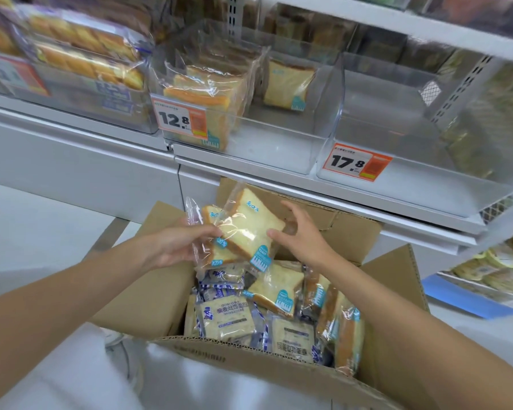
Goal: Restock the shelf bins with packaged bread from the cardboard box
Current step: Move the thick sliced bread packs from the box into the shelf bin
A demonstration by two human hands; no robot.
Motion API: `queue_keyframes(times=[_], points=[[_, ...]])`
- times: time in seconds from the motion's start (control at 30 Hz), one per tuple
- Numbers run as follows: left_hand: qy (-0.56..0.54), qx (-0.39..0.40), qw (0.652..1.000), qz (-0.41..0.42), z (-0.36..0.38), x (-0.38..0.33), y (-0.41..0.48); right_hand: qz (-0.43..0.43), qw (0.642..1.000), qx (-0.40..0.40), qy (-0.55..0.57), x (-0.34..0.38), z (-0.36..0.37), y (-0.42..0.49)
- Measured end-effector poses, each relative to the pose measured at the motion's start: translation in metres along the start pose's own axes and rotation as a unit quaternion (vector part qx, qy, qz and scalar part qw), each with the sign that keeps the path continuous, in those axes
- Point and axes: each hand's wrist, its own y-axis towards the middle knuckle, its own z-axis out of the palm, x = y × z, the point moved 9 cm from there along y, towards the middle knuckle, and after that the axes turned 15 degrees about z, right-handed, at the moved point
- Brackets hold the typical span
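**Above the cardboard box (279,371), two toast packs (246,229) could slip**

Over the open box, just below the shelf bins, the toast packs are held up together, one overlapping the other. The left grip (172,247) is clamped on their left side, thumb on the front. The right grip (299,232) has its thumb on the front pack's right edge and its fingers behind. Whether it truly pinches, I cannot tell.

The film looks slick, so one pack may slide off the other and drop back into the box. Squeezing harder would likely crush the soft slices.

On the way up stand the box's back flap (323,214) and the shelf edge (323,196), then each bin's clear front wall. Matching toast sits in the middle bin (273,152), beside the 12.8 tag (178,119). The right bin (421,161), tagged 17.8 (356,162), shows no packs, so a misplaced load seems possible. Blue-labelled packs (225,318) lie deeper in the box.
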Motion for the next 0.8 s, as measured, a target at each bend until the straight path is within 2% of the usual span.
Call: queue_keyframes(times=[0.1,0.17,0.23,0.33,0.4,0.47,0.57,0.7,0.8], points=[[-0.030,0.024,0.998,0.042,0.008,-0.008,-0.004,0.031,0.993,0.096,0.052,0.007,0.014,0.002],[-0.021,0.059,0.996,0.059,0.018,-0.015,-0.007,-0.005,0.995,0.098,0.028,0.022,0.016,-0.002],[0.023,0.069,0.995,0.072,0.026,-0.020,-0.007,-0.052,0.995,0.084,-0.028,0.040,0.015,-0.007],[0.099,-0.001,0.989,0.111,0.015,-0.035,-0.001,-0.102,0.973,0.045,-0.203,0.059,0.009,-0.008],[0.142,0.020,0.978,0.151,0.018,-0.052,0.000,-0.119,0.944,0.040,-0.306,0.072,0.003,-0.011],[0.161,0.044,0.968,0.189,0.022,-0.075,0.000,-0.126,0.933,0.055,-0.332,0.089,-0.005,-0.016],[0.174,0.064,0.949,0.257,0.032,-0.116,-0.005,-0.154,0.922,0.001,-0.356,0.126,-0.025,-0.026],[0.212,0.088,0.919,0.322,0.043,-0.176,-0.007,-0.196,0.921,-0.059,-0.332,0.172,-0.059,-0.037],[0.338,0.037,0.849,0.405,0.033,-0.241,-0.009,-0.234,0.905,-0.156,-0.320,0.206,-0.098,-0.045]])
